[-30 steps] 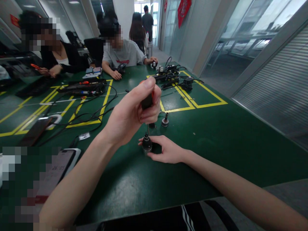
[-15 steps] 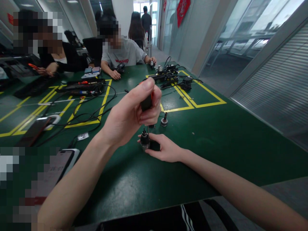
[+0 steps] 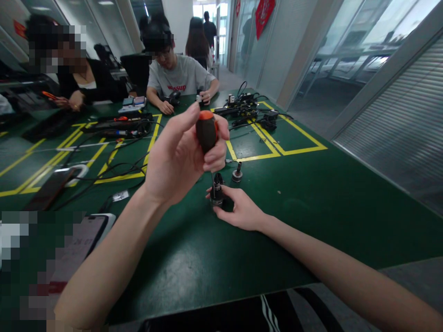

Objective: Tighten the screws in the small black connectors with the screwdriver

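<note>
My left hand [image 3: 180, 157] is wrapped round the black and orange handle of a screwdriver [image 3: 206, 133]. Its thin shaft points down at a small black and silver cylindrical part [image 3: 217, 197] on the green table; whether the tip sits in a screw I cannot tell. My right hand [image 3: 242, 208] grips that part low down, thumb on the near side and fingers behind it. Just beyond stands a second, similar metal part [image 3: 237, 173] with a narrow stem, touched by neither hand.
Black cables and devices [image 3: 247, 108] lie heaped at the far side of the green table [image 3: 311, 203]. More cables and tools [image 3: 121, 124] are to the left, with a phone [image 3: 86, 249] at near left. Across the table, a person in a grey shirt [image 3: 180, 76] handles a small white object.
The screwdriver handle has turned and tilted, showing more of its side, as my left fingers opened slightly round it. The part and my right hand have shifted slightly right and away.
</note>
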Tool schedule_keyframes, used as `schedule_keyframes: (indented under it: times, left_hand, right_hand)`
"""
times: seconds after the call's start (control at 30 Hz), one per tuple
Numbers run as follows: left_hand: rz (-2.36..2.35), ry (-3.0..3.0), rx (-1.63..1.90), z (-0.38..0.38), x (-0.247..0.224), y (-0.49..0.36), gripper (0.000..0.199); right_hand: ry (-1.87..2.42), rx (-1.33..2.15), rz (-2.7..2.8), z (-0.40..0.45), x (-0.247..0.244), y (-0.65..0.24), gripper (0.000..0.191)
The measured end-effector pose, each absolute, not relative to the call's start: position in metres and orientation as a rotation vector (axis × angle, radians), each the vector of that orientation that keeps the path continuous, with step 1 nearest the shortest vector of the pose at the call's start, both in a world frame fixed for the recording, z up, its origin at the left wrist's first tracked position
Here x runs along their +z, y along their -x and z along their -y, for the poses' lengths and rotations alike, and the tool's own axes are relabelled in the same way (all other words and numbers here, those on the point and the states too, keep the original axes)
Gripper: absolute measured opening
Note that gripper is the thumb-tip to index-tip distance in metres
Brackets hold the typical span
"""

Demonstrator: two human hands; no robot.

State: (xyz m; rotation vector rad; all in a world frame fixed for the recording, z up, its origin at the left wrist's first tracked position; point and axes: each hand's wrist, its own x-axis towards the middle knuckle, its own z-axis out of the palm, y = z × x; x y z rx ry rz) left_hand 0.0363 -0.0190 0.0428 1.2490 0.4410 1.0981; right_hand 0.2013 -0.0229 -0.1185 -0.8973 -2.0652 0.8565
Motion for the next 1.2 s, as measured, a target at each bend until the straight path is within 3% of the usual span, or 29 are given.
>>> schedule_keyframes:
  times: [0.17, 0.47, 0.53, 0.7, 1.0, 1.2]
  left_hand:
    - [-0.447, -1.240, 1.144, 0.0170, 0.0405, -0.0370, 0.052]
    - [-0.435, -1.239, 1.188, 0.0193, 0.0376, -0.0389, 0.010]
    - [-0.437, -1.235, 1.182, 0.0203, 0.0387, -0.0389, 0.015]
    - [-0.494, -1.239, 1.116, 0.0200, 0.0407, -0.0385, 0.050]
    - [-0.505, -1.218, 1.178, 0.0231, 0.0408, -0.0400, 0.019]
    - [-0.511, -1.225, 1.097, 0.0207, 0.0420, -0.0359, 0.051]
  right_hand:
    - [1.032, 0.799, 1.966, 0.0216, -0.1172, -0.2003, 0.025]
    - [1.091, 0.715, 1.991, 0.0206, -0.1206, -0.2011, 0.031]
    - [1.087, 0.719, 1.995, 0.0212, -0.1202, -0.2008, 0.030]
    - [1.060, 0.735, 1.991, 0.0214, -0.1197, -0.2016, 0.027]
    - [1.038, 0.776, 2.017, 0.0218, -0.1226, -0.2019, 0.026]
    - [0.999, 0.797, 2.028, 0.0227, -0.1224, -0.2020, 0.023]
